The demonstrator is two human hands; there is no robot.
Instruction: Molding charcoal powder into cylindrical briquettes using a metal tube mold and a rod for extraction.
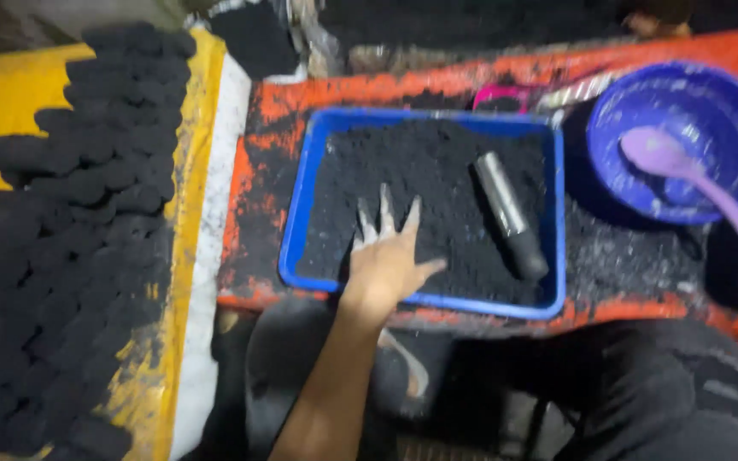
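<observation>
Nearest, the person's knees in dark trousers [668,384] fill the bottom of the view, and one bare forearm reaches up between them. It looks like the left hand [389,260], though I cannot be sure of that from here. The hand lies flat, palm down, fingers [384,213] spread well apart, pressing on the black powder [420,183] near the front edge of the blue tray [296,226]. It grips nothing. The other hand is out of sight.

In the same tray, to the right of the hand and apart from it, a grey metal tube [510,213] lies slantwise on the powder, its lower end near the front right corner.

The tray sits on an orange bench [254,179] smeared with black dust. To the right stands a blue bowl [685,90] with a lilac spoon [685,171] in it, handle poking over the rim.

Off to the left, a yellow board [2,111] carries rows of black round briquettes [87,222], packed close together
</observation>
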